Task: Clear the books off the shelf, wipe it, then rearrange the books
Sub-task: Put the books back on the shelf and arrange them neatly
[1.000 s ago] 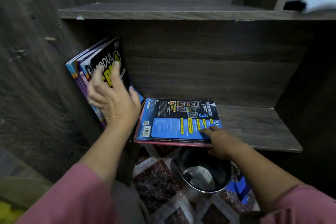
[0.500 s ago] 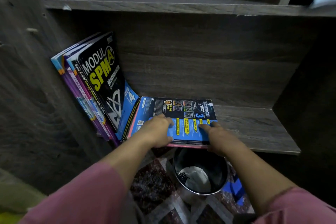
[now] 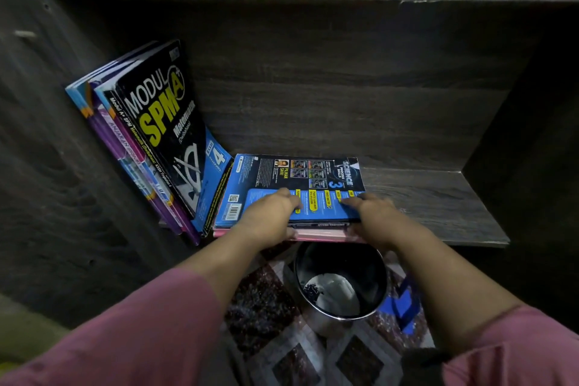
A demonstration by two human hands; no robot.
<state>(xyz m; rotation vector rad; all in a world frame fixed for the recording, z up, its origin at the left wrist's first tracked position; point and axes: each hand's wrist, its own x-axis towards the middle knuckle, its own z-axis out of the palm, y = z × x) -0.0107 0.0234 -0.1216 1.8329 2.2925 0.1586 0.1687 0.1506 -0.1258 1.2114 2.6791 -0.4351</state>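
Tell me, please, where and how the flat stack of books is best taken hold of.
Take the flat stack by its near edge, coming from the front: that edge lies at the open lip of the shelf, leaving room for fingers on top and thumbs beneath. The leaning books crowd its left side. The left hand and right hand grip it there.

The left hand is off the leaning books now and grips the front edge of the flat stack, opposite the right hand.
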